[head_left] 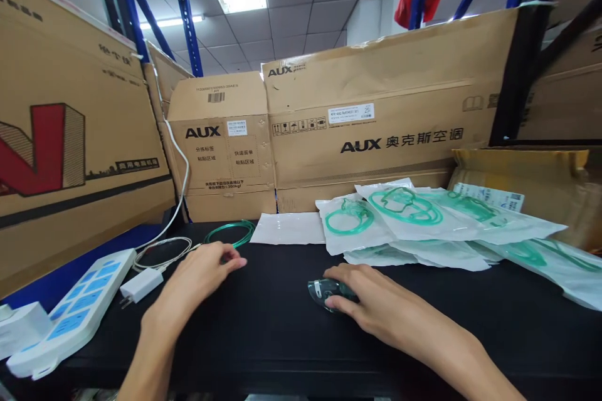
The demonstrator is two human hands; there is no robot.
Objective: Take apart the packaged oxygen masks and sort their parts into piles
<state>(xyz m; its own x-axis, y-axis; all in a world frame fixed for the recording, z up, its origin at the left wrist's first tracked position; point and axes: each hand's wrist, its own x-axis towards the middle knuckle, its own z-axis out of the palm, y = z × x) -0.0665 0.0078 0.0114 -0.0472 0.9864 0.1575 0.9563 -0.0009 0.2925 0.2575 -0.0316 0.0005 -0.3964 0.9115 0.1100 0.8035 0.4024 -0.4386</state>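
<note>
My right hand [362, 294] is closed around a clear green oxygen mask [327, 292] with a small metal nose strip, low over the black tabletop [277, 326]. Its fingers and thumb hide the mask's right part. To the left, my left hand [207, 269] hovers with loosely bent fingers and the thumb stretched out, and nothing shows in its grasp. Just behind it lies a coil of green tubing [242, 235], partly covered by that hand. A flat white packet [289, 229] rests at the back, right of the coil.
Sealed bags of green masks and tubing [407, 207] are piled at the back right. A white power strip [78, 307], a charger plug [142, 285] and a white cable [181, 166] occupy the left side. Cardboard panels [376, 119] wall off the back.
</note>
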